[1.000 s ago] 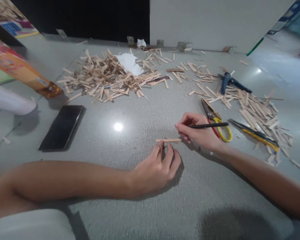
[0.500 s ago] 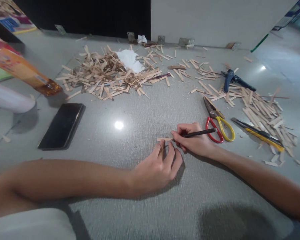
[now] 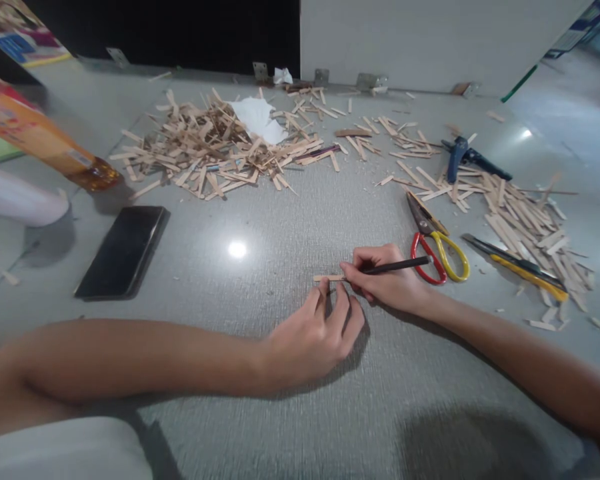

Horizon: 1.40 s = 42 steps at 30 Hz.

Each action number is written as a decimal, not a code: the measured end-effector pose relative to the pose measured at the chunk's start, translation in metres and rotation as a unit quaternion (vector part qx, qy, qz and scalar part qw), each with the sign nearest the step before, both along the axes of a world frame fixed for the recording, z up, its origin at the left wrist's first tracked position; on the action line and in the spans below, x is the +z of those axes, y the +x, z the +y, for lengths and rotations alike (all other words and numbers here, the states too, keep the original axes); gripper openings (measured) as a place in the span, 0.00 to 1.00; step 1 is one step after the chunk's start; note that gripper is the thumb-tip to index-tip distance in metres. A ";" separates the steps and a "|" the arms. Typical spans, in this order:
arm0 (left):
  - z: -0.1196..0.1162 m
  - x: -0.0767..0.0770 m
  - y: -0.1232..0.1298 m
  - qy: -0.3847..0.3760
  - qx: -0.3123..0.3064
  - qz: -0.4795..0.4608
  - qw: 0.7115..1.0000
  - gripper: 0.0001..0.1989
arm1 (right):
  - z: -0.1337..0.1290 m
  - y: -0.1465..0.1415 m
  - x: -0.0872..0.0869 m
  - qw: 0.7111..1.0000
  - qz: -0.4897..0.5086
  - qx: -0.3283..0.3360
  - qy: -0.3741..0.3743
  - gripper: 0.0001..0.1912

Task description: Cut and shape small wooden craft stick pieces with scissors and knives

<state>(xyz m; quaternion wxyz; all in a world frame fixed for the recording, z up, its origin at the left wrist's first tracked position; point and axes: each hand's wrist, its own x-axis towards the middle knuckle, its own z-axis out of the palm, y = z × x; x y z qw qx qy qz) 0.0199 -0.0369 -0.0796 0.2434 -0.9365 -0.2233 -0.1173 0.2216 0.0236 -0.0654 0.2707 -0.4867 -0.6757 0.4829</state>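
A short, flat wooden stick (image 3: 329, 277) lies on the grey textured surface. Curled fingertips of my left hand (image 3: 320, 337) press along its near edge and hold it down. My right hand (image 3: 380, 270) is closed in a writing grip round a black pen (image 3: 397, 265), whose tip points at the stick's right end. The exact tip is hidden by the fingers. Just right of that hand lie scissors (image 3: 433, 247) with one red and one yellow handle, and beyond them a yellow-and-black box cutter (image 3: 517, 267).
Piles of wooden pieces spread at the back (image 3: 205, 147) and right (image 3: 525, 213), with white tissue (image 3: 260, 120) on the back pile. Dark blue clippers (image 3: 460, 160) lie back right. A phone (image 3: 123, 253) and an orange-labelled bottle (image 3: 45, 133) are at left. Black and white panels stand behind.
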 end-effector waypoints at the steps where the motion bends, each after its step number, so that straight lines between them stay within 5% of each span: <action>1: 0.000 0.000 0.000 0.000 0.001 0.000 1.000 0.20 | 0.000 0.000 0.000 1.000 -0.003 0.000 0.001 0.26; 42: 0.000 0.000 0.001 0.015 0.000 -0.002 1.000 0.20 | 0.000 -0.002 0.002 0.997 0.039 -0.033 -0.062 0.25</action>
